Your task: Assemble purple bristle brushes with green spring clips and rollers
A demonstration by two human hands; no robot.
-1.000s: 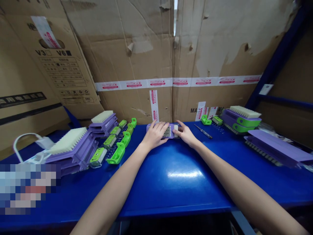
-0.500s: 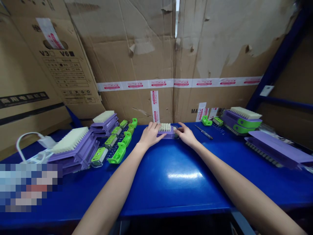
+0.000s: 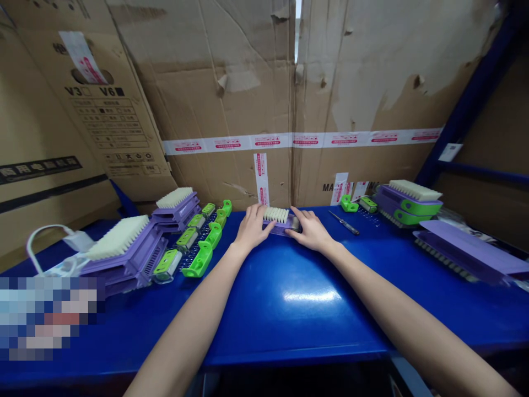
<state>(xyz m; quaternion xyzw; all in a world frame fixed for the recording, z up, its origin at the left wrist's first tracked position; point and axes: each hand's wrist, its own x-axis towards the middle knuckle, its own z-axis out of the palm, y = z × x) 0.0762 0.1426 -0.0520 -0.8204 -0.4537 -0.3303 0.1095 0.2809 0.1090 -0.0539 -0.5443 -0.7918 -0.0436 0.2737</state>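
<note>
A purple brush (image 3: pixel 278 225) with cream bristles facing up lies at the far middle of the blue table. My left hand (image 3: pixel 251 227) grips its left end, the thumb along the front side and the fingers behind. Around the right end, by a small greyish piece (image 3: pixel 295 223), my right hand (image 3: pixel 311 229) is closed with its thumb in front and its fingers at the back. Part of both ends is hidden by my hands. A thin screwdriver (image 3: pixel 345 223) lies to the right of my right hand.
Stacked purple brushes (image 3: pixel 124 248) stand left, beside rows of green-topped metal pieces (image 3: pixel 187 238), small springs and green brackets (image 3: pixel 200 260). At right are another bracket (image 3: pixel 349 204), a brush stack (image 3: pixel 407 201) and a purple part (image 3: pixel 467 248). Cardboard (image 3: pixel 231 110) walls the back.
My right hand has moved slightly left, its thumb now lower along the brush's front. The brush has shifted a little left and turned slightly. My left hand has barely moved.
</note>
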